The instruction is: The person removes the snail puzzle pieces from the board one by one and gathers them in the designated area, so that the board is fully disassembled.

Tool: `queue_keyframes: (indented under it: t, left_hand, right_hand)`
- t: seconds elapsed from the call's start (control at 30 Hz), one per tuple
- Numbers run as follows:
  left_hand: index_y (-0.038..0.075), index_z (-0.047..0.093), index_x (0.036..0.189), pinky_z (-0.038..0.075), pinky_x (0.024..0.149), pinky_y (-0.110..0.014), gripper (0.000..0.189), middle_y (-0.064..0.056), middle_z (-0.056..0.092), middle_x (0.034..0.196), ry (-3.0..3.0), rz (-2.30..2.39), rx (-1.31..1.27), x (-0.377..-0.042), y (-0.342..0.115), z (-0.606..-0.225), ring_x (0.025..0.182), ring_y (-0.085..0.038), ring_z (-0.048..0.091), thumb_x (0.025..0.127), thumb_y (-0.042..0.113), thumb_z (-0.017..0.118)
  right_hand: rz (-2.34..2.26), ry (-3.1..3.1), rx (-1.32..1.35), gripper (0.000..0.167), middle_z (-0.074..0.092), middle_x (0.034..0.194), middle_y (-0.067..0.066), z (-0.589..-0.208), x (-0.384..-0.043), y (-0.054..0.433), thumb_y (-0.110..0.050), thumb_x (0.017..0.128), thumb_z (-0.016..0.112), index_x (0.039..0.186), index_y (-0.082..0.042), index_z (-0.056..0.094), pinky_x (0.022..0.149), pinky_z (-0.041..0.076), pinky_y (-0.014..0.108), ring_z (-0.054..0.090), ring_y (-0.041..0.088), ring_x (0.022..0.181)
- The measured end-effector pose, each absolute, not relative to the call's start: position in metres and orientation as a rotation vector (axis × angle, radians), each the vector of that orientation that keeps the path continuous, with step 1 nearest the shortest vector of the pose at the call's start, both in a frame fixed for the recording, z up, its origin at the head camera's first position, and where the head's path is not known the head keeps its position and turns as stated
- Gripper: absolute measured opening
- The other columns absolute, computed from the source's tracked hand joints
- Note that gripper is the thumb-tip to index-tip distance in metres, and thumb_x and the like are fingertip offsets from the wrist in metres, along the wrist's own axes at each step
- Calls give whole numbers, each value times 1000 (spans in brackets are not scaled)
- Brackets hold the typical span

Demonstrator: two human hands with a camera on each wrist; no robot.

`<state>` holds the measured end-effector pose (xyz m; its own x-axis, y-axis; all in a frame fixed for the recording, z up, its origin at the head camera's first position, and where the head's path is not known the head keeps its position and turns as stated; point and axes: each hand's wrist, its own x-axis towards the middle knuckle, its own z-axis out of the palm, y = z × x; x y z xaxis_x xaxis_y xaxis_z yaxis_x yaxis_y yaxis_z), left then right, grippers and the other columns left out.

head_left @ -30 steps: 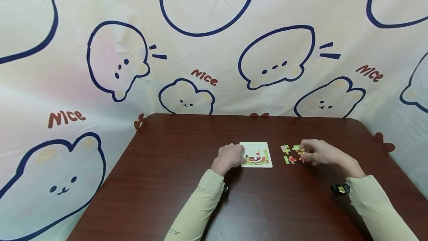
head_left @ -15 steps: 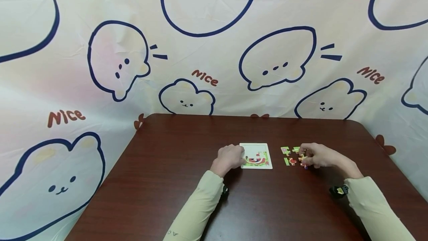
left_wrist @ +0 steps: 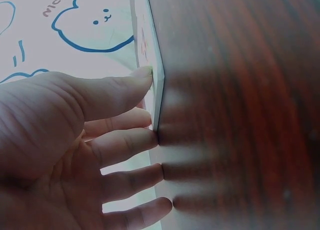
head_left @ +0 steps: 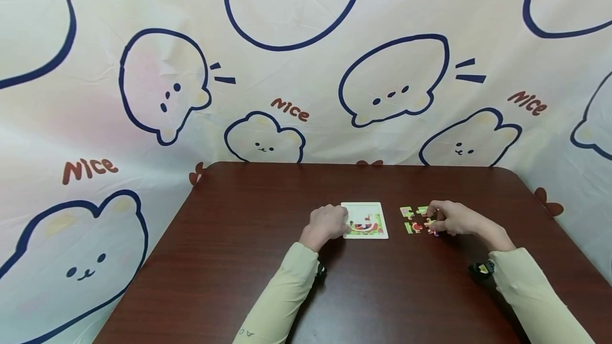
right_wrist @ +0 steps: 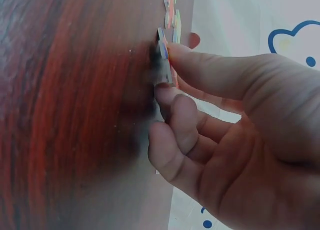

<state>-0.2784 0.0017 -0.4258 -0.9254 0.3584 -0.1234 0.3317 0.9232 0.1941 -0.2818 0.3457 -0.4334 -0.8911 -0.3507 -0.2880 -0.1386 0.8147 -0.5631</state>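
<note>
My left hand (head_left: 326,226) holds the left edge of a white-framed puzzle board (head_left: 360,211), which lies flat on the table. In the left wrist view the thumb (left_wrist: 120,92) lies on top of the board's rim, and the other fingertips meet its edge and the tabletop. A green and red picture covers the board's near part; its far part is pale. To the right, my right hand (head_left: 456,217) pinches a colourful puzzle piece (right_wrist: 163,43) between thumb and fingers, slightly tilted at the table surface. The fingers partly hide it in the head view.
Loose puzzle pieces lie between board and right hand: a green and pink one (head_left: 406,212), a green one (head_left: 421,210) and a red and green one (head_left: 415,227). All rest on a dark brown table (head_left: 382,291). A patterned cloth (head_left: 325,78) hangs behind.
The right hand's fingers have shifted slightly around the puzzle piece, which shows at a different angle. The left hand stays on the board. The whole head view has moved a little.
</note>
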Motion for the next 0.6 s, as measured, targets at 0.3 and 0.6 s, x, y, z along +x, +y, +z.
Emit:
queue_keyframes:
  t: [0.3,0.6]
  left_hand:
    - [21,70,109,40,55,-31,29,2,61,79,2920,264,522,-279,3,-428,68,-15,53,87,40,72]
    - [20,70,110,40,56,-30,29,2,60,79,2914,275,512,-279,2,-427,68,-15,52,88,39,72]
  right_hand:
    - [-739,2644,-319,24,61,75,3,-438,-284,348,-19,90,71,106,-8,56,53,47,32,53,17,59]
    - [-678,2737,-351,23,58,72,2,-436,-284,345,-19,88,73,102,-9,57,54,44,33,52,16,60]
